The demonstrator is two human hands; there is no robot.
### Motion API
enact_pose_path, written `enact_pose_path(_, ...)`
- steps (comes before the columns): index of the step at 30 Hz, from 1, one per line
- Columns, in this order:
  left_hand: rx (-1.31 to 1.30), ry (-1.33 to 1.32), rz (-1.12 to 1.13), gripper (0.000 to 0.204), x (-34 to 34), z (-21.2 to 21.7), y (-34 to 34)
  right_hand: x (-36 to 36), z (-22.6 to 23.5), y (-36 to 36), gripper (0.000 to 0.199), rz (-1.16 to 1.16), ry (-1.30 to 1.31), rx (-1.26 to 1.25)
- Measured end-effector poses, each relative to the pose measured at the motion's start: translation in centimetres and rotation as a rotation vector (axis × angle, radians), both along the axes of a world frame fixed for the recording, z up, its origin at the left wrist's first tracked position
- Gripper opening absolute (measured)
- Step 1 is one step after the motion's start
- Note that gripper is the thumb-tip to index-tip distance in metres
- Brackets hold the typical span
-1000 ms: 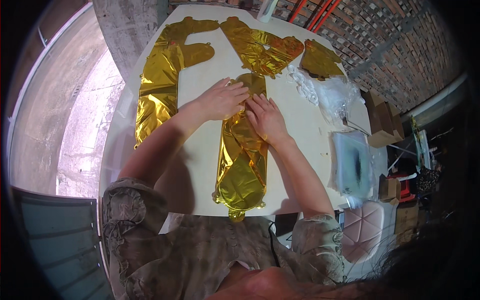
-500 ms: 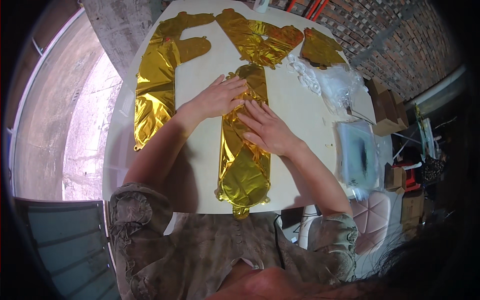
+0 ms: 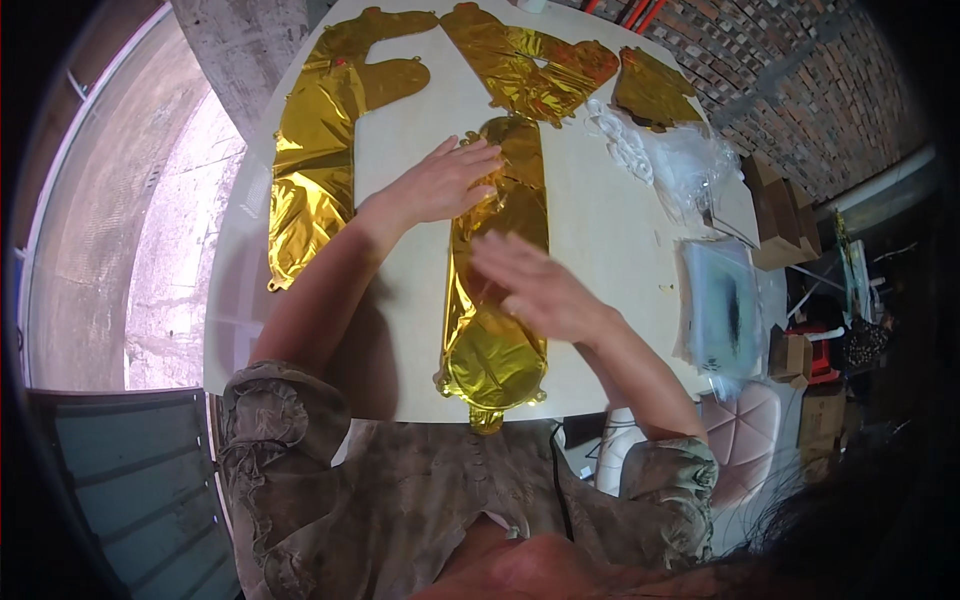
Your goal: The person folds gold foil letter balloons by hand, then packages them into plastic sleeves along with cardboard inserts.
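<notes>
Lying lengthwise on the white table (image 3: 620,260), near end at its edge: long gold foil piece (image 3: 495,365). Left hand (image 3: 435,185) spread flat on upper part; right hand (image 3: 540,285) outstretched over middle, blurred, contact unclear. Neither grips. Probably light, limp, slippery, crease-prone; take by side edges.

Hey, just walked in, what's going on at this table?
A person is handling a long gold foil piece lying on a pale table. The left hand reaches flat over its left edge near the far end; the right hand, blurred, is over its middle, and I can't tell whether it touches. More gold foil lies beyond and left, clear plastic to the right.
</notes>
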State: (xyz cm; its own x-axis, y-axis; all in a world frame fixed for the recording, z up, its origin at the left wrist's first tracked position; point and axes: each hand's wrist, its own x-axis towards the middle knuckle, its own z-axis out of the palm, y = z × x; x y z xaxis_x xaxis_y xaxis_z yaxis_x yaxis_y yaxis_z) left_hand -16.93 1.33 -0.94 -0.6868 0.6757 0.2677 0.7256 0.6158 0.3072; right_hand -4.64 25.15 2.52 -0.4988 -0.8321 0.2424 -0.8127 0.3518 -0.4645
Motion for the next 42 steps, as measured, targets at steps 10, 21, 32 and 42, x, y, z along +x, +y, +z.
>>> enact_pose_path(10, 0.12, -0.062, -0.012, 0.046, -0.5, 0.3, 0.1, 0.0, -1.4, 2.3, 0.071, -0.381, 0.167, 0.266)
enact_pose_path(21, 0.077, -0.016, -0.009, 0.041, -0.5, 0.1, 0.3, -6.9, -1.7, 2.9, 0.068, -0.38, 0.265, 0.26)
enact_pose_path(32, 0.106, 0.001, -0.007, 0.039, -0.8, -0.4, -0.1, -5.0, -0.2, 0.0, 0.067, -0.014, 0.151, 0.277)
enact_pose_path(42, -0.256, 0.273, -0.055, 0.03, -1.2, 3.8, 1.9, -4.9, -0.9, 0.2, 0.065, -0.039, 0.166, 0.29)
